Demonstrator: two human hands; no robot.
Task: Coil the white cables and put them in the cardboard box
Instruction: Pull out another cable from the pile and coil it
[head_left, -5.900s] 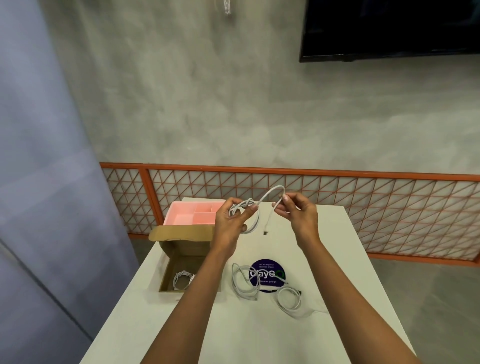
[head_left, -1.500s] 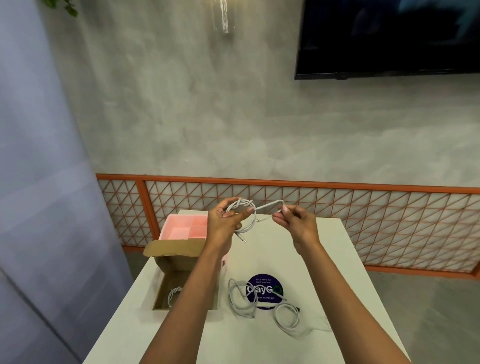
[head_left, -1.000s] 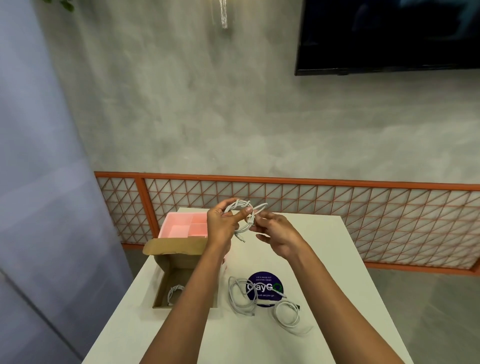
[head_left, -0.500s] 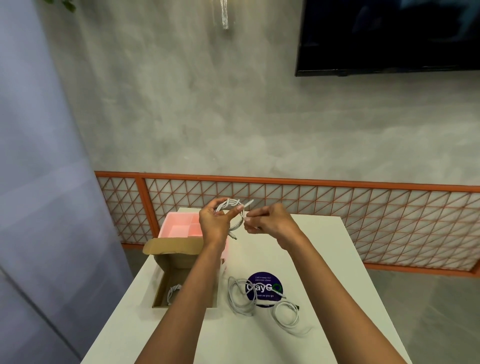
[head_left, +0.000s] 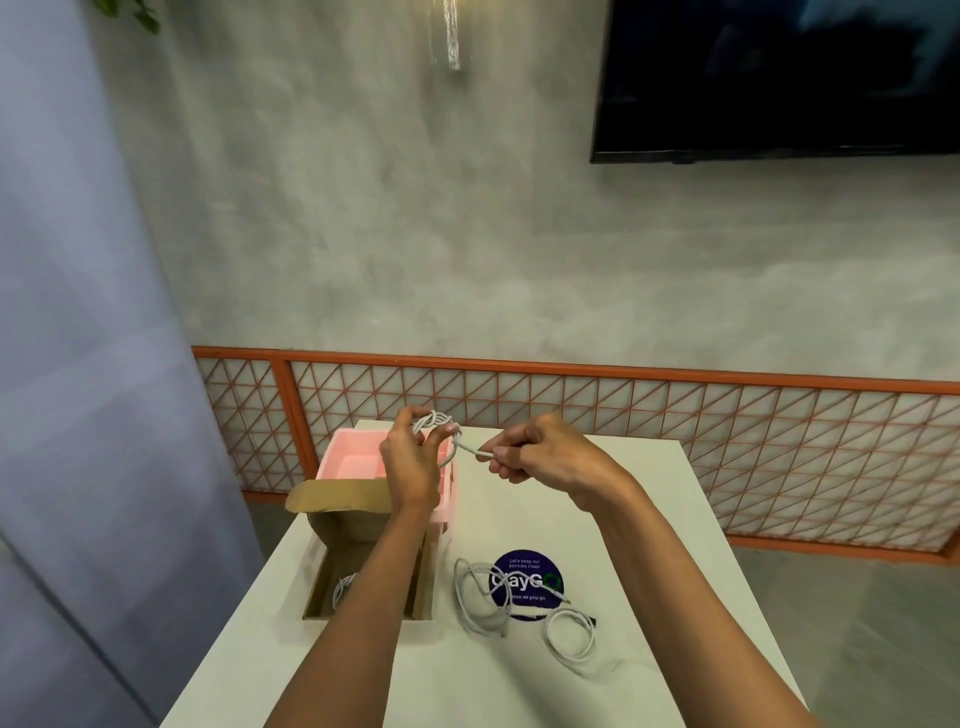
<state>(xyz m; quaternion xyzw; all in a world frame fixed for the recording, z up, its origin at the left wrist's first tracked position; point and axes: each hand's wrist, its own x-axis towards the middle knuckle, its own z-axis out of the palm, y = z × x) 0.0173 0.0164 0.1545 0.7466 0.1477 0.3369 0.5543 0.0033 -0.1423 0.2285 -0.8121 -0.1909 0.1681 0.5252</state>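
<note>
My left hand (head_left: 410, 457) grips a small coil of white cable (head_left: 435, 422), raised above the pink tray. My right hand (head_left: 540, 456) pinches the free end of that cable (head_left: 470, 450) and holds it out to the right of the coil. The open cardboard box (head_left: 319, 597) sits on the table's left side under my left forearm, with a coiled white cable (head_left: 344, 586) inside. Two loose white cables lie on the table, one (head_left: 475, 597) across the round sticker and one (head_left: 569, 636) to its right.
A pink compartment tray (head_left: 353, 457) stands behind the box. A dark round sticker (head_left: 524, 584) marks the white table (head_left: 649, 519). Beyond the table runs an orange lattice rail (head_left: 675, 410); a dark screen (head_left: 779, 78) hangs on the grey wall.
My right hand has drawn away to the right from the coil, pulling the cable's end out straight. Both hands sit slightly lower over the tray than before.
</note>
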